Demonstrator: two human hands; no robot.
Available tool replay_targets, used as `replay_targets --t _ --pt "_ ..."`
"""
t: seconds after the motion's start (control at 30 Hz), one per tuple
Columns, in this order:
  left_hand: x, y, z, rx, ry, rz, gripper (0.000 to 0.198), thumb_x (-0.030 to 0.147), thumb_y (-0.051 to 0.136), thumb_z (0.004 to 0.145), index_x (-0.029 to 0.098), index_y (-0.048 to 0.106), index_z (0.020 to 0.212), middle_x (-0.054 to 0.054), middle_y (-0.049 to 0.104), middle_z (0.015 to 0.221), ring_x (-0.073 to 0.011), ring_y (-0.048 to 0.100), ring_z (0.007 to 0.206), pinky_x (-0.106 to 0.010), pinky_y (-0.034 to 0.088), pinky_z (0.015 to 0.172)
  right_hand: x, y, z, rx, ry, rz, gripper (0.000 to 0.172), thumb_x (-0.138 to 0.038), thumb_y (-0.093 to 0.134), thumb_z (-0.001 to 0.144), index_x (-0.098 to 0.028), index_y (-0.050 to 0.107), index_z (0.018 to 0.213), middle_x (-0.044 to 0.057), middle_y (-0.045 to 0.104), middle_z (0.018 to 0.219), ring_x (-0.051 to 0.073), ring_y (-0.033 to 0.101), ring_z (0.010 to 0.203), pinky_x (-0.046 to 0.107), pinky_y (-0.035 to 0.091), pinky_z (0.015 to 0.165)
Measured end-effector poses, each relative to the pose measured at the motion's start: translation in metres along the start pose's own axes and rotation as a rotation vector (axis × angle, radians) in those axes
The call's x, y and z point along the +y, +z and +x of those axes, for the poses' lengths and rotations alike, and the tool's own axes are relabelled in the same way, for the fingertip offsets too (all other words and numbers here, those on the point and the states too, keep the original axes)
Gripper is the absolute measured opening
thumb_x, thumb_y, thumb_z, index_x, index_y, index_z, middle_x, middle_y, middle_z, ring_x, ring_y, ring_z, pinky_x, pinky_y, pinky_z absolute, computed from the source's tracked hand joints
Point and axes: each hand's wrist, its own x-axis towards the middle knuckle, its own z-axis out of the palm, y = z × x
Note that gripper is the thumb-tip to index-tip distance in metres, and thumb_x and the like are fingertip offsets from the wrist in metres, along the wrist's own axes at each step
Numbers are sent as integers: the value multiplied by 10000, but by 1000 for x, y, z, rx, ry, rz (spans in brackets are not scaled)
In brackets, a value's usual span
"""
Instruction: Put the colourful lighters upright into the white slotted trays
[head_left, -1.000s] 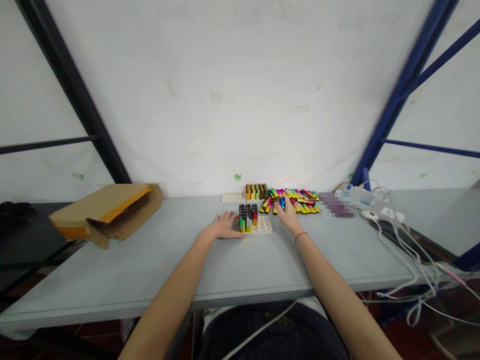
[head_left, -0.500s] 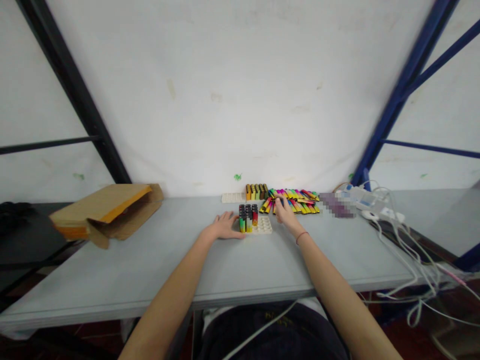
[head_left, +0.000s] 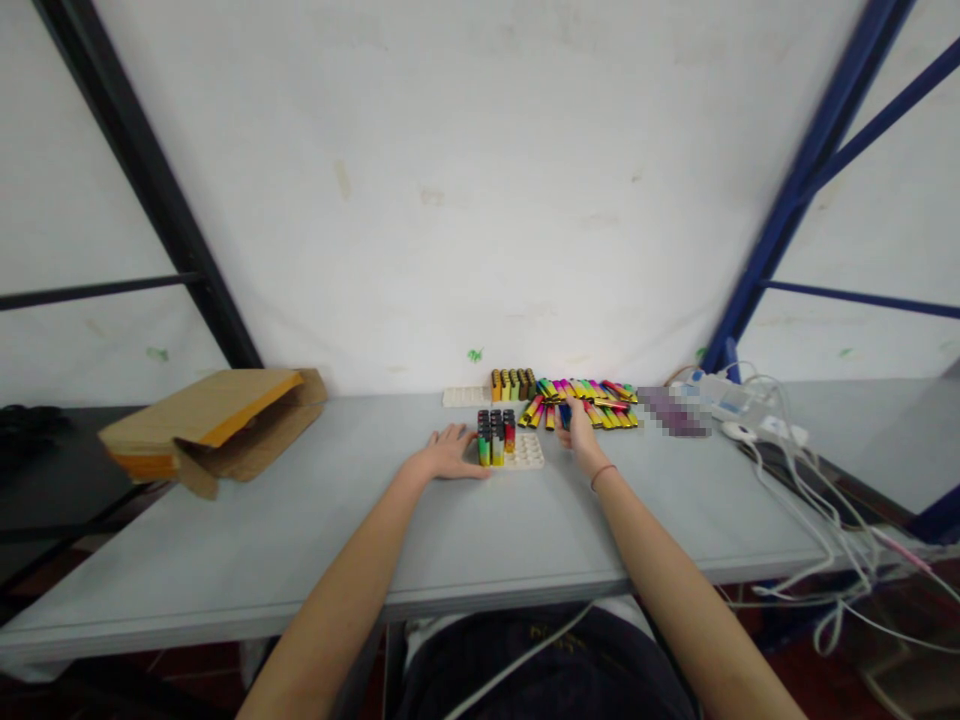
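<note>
My left hand (head_left: 450, 455) lies on the table with its fingers spread around the left side of a white tray (head_left: 531, 452) with round holes. Several lighters (head_left: 496, 440) with dark tops stand upright in the tray's left part; the holes at its right are bare. At the near edge of a pile of loose, brightly coloured lighters (head_left: 615, 415), my right hand (head_left: 582, 436) pinches a dark blue lighter (head_left: 564, 412). Part of that lighter is hidden by the fingers.
Behind, a block of upright lighters (head_left: 514, 384) stands beside another white tray (head_left: 466, 397) near the wall. An open cardboard box (head_left: 210, 420) lies at the left. White cables and a power strip (head_left: 724, 395) crowd the right end of the table (head_left: 315, 540).
My right hand has shifted slightly to the right at the pile, and its fingers have turned. The left hand and the near tray have stayed put.
</note>
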Motion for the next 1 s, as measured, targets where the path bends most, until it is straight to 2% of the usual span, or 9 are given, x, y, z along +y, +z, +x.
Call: replay_targets --t 0.23,0.37,0.5,0.67,0.8,1.0 --pt "-1 1 1 -3 -3 7 1005 805 480 671 183 259 1429 -185 174 1513 -352 152 1380 -551 135 1076 -7 -9 -1 57 -51 111 448 -530 218 874 -239 290 541 -45 184 402 97 129 344 261 93 365" --pt "-1 0 1 -7 0 11 1003 803 478 676 174 267 1428 -187 168 1514 -355 144 1381 -546 131 1080 -6 -6 0 97 -81 147 463 -561 245 869 -232 304 549 -42 235 393 91 169 328 251 128 330" --pt "-1 0 0 1 5 16 988 781 492 684 164 276 1425 -186 185 1509 -355 153 1378 -541 137 1081 -5 -1 -1 150 -85 161 475 -551 289 863 -225 308 519 -59 224 370 69 150 309 218 109 308" --pt "0 0 0 -9 -5 8 1008 792 485 679 156 269 1429 -188 172 1513 -363 148 1378 -540 131 1082 -10 0 -7 101 -46 223 483 -482 232 897 -220 288 495 -70 199 364 52 125 291 191 83 302" --pt "0 0 1 -10 -1 4 1005 799 477 678 160 275 1427 -182 174 1515 -361 139 1381 -539 123 1084 -12 0 -9 87 -69 197 498 -471 201 905 -219 283 484 -66 195 360 51 125 286 195 96 300" --pt "-1 1 1 8 7 5 988 792 486 681 181 278 1428 -176 194 1508 -356 162 1375 -547 128 1082 -7 1 -6 176 -133 91 482 -525 255 883 -232 300 504 -51 257 367 72 185 300 217 154 305"
